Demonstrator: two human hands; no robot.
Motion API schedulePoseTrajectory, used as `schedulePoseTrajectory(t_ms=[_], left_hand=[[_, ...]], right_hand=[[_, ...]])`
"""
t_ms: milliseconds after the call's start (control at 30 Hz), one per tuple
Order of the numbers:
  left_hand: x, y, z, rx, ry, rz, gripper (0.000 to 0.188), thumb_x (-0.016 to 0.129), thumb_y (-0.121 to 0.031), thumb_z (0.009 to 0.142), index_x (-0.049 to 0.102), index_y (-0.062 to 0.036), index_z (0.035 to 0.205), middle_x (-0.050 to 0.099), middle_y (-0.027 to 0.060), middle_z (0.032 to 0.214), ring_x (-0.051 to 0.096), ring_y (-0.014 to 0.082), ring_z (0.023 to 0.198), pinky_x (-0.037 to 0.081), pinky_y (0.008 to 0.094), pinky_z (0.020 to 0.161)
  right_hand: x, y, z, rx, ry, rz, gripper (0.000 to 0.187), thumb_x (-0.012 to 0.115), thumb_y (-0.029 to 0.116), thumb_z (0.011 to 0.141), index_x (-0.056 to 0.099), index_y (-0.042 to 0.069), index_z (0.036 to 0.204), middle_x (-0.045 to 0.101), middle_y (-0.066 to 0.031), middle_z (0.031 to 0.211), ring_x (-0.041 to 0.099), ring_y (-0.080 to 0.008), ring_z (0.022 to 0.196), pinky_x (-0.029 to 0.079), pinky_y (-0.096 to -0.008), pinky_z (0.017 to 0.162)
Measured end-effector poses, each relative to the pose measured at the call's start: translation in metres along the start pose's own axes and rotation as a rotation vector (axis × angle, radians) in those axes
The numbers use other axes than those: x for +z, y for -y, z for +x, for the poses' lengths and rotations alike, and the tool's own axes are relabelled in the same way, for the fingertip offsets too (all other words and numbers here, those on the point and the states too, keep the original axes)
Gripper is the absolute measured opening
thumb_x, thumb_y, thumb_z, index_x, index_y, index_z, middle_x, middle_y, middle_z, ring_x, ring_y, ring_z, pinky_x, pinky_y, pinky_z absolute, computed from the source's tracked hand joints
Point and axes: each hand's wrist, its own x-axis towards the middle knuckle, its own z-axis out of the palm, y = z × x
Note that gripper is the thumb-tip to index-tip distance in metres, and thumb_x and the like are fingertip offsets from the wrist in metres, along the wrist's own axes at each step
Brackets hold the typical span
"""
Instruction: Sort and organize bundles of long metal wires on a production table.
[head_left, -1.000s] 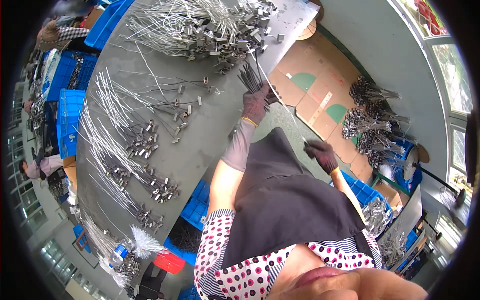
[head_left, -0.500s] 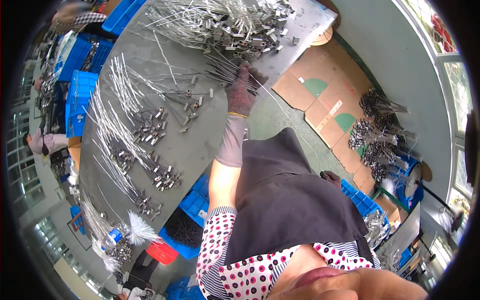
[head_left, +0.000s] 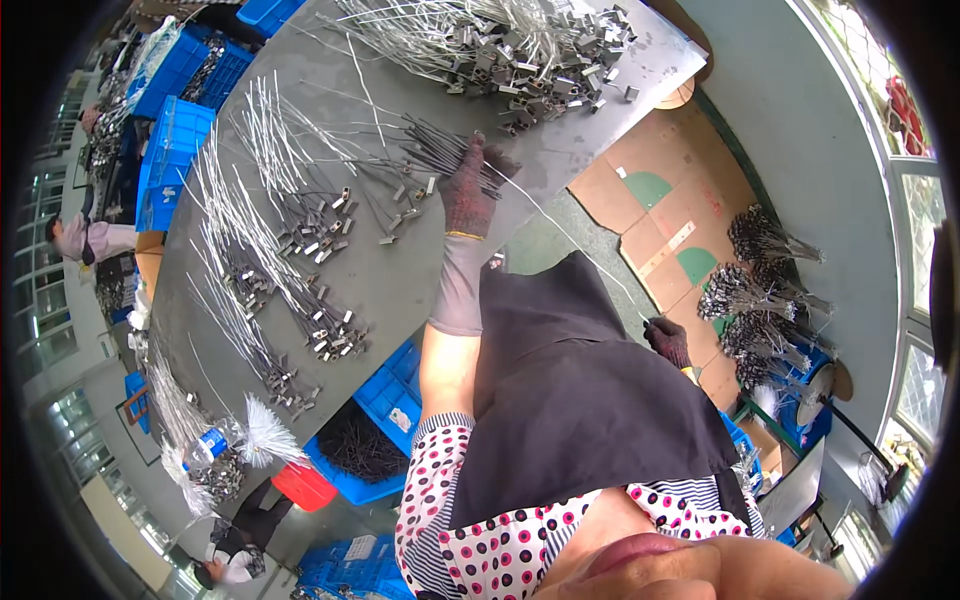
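My left hand (head_left: 468,198), in a dark reddish glove with a grey sleeve above it, is closed round a bundle of thin black wires (head_left: 432,146) over the table. A single pale wire (head_left: 562,226) runs from that bundle across to my right. At its far end my right hand (head_left: 668,342), also gloved, grips the wire out beside my black apron (head_left: 590,400). Close by the left hand lie several wires with small metal clips (head_left: 405,195).
A large heap of clipped wires (head_left: 540,70) covers the far end of the grey metal table (head_left: 370,270). More bunches (head_left: 310,225) lie to the left. Blue crates (head_left: 170,165) stand beyond. Cardboard (head_left: 655,245) and dark bundles (head_left: 760,290) are on my right.
My left hand has shifted left over the table with the bundle. My right hand has come forward from beside the apron, and the pale wire runs straighter. The view has turned slightly.
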Motion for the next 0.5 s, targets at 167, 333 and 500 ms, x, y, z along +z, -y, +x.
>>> schedulePoseTrajectory(t_ms=[167, 333, 500], left_hand=[[-0.018, -0.025, 0.006, 0.085, -0.036, -0.072, 0.022, 0.068, -0.024, 0.094, 0.066, -0.0074, 0.109, 0.067, 0.0065, 0.092, 0.067, 0.0221, 0.083, 0.058, 0.0473, 0.086], [-0.044, -0.036, 0.019, 0.119, -0.093, -0.218, 0.026, 0.071, -0.025, 0.091, 0.065, -0.0078, 0.109, 0.066, 0.0052, 0.09, 0.066, 0.023, 0.084, 0.058, 0.0489, 0.085], [-0.053, -0.019, 0.019, 0.106, -0.051, -0.192, 0.023, 0.07, -0.024, 0.093, 0.065, -0.0083, 0.109, 0.065, 0.0049, 0.092, 0.066, 0.0231, 0.088, 0.057, 0.0513, 0.087]], right_hand=[[0.006, 0.03, 0.006, -0.069, 0.083, 0.04, 0.021, 0.063, 0.017, 0.091, 0.072, 0.001, 0.101, 0.067, -0.0032, 0.075, 0.056, -0.0096, 0.065, 0.046, -0.0261, 0.059], [0.008, 0.029, -0.002, -0.055, 0.061, 0.001, 0.02, 0.062, 0.016, 0.092, 0.072, 0.001, 0.1, 0.067, -0.0036, 0.075, 0.057, -0.0102, 0.065, 0.047, -0.0265, 0.058], [0.017, 0.022, -0.002, -0.054, 0.062, -0.03, 0.02, 0.062, 0.016, 0.091, 0.072, 0.002, 0.1, 0.068, -0.0037, 0.075, 0.058, -0.0102, 0.064, 0.047, -0.0267, 0.059]])
